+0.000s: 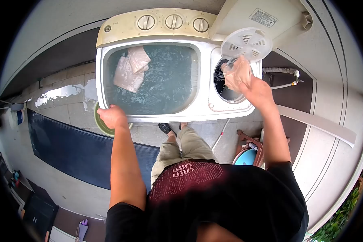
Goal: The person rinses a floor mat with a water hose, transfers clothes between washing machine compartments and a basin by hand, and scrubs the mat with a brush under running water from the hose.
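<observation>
My right hand (257, 93) grips a wet peach-coloured cloth (238, 75), which hangs at the opening of the round spin tub (229, 95) on the machine's right side. My left hand (113, 117) is closed around the front left corner of the washing machine's white rim (157, 118). In the wide wash tub, filled with bluish water (169, 76), pale pink cloths (128, 74) float at the left. A translucent slotted disc (247, 44) stands tilted behind the spin tub.
The control panel (159, 23) with three knobs runs along the back, beside the raised lid (266, 18). A green basin (102, 123) sits below the left corner. At lower right are a wooden stool (259, 142) and a blue basin (246, 157). A dark mat (76, 145) covers floor at left.
</observation>
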The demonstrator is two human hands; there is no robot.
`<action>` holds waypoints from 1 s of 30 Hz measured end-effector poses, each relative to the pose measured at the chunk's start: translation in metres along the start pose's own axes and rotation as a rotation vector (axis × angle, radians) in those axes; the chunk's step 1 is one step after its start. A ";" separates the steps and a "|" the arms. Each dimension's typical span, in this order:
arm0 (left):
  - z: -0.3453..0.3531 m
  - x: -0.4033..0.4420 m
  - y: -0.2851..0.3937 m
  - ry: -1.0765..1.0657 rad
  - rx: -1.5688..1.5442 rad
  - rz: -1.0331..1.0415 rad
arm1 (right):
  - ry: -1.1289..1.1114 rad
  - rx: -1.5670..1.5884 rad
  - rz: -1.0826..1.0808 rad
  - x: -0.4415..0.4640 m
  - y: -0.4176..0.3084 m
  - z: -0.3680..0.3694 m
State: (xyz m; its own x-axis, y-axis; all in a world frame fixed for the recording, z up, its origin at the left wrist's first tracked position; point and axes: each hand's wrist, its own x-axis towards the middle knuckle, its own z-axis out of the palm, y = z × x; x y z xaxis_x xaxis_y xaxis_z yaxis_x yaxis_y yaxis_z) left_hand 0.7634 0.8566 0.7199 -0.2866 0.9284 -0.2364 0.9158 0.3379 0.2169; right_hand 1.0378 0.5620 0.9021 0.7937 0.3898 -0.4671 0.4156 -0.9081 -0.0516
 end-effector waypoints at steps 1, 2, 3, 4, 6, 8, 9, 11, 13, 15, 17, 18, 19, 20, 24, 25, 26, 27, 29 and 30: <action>-0.003 -0.002 0.002 0.000 0.003 0.003 | -0.059 -0.009 -0.102 0.025 0.022 0.051; -0.005 -0.004 0.003 -0.001 0.005 0.005 | -0.117 -0.018 -0.203 0.044 0.048 0.106; -0.005 -0.006 0.002 -0.002 0.009 0.010 | -0.119 -0.015 -0.199 0.052 0.068 0.146; -0.005 -0.006 0.002 -0.002 -0.011 0.018 | 0.194 -0.176 -0.299 0.062 0.084 0.180; -0.001 -0.001 0.002 0.004 -0.028 0.014 | 0.504 -0.334 -0.408 0.066 0.064 0.170; 0.004 0.004 -0.004 0.001 -0.027 0.031 | 0.193 -0.022 -0.100 0.055 0.031 0.132; 0.005 0.005 -0.003 0.010 -0.021 0.019 | 0.185 -0.020 -0.114 0.052 0.012 0.121; 0.005 0.003 -0.001 0.018 0.008 -0.001 | 0.359 0.316 -0.466 0.052 -0.033 0.107; 0.000 0.000 0.002 0.037 -0.037 0.008 | 0.046 0.486 -0.534 0.060 -0.093 0.101; 0.002 0.003 0.002 0.040 -0.023 0.002 | -0.080 0.319 -0.661 0.084 -0.152 0.123; 0.001 0.002 0.002 0.054 -0.022 -0.017 | -0.082 0.132 -0.674 0.122 -0.203 0.171; 0.000 0.002 0.004 0.042 -0.023 -0.011 | -0.134 0.092 -0.660 0.143 -0.230 0.186; -0.001 0.003 0.004 0.029 -0.022 -0.003 | -0.186 0.054 -0.643 0.156 -0.253 0.201; 0.004 0.006 0.000 0.041 -0.021 -0.001 | -0.194 0.063 -0.663 0.159 -0.270 0.215; 0.006 0.006 0.001 0.048 0.001 -0.017 | -0.216 0.066 -0.581 0.156 -0.309 0.289; 0.005 0.004 0.000 0.046 0.006 -0.016 | -0.291 0.076 -0.509 0.154 -0.308 0.310; 0.003 0.003 0.001 0.048 -0.004 -0.017 | -0.411 0.048 -0.512 0.156 -0.296 0.329; 0.002 0.003 0.004 0.053 -0.022 -0.017 | -0.524 0.020 -0.516 0.156 -0.285 0.325; 0.002 0.004 0.001 0.059 -0.033 -0.001 | -0.814 0.098 -0.343 0.149 -0.258 0.298; 0.004 0.004 0.000 0.064 -0.039 0.014 | -0.805 0.095 -0.335 0.143 -0.245 0.287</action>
State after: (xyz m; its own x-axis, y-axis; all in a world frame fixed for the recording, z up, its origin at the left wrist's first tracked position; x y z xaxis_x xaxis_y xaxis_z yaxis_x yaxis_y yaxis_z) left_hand 0.7634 0.8593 0.7157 -0.2921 0.9407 -0.1727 0.9085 0.3293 0.2572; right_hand 0.9223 0.7960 0.5941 0.0672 0.4444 -0.8933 0.5037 -0.7879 -0.3541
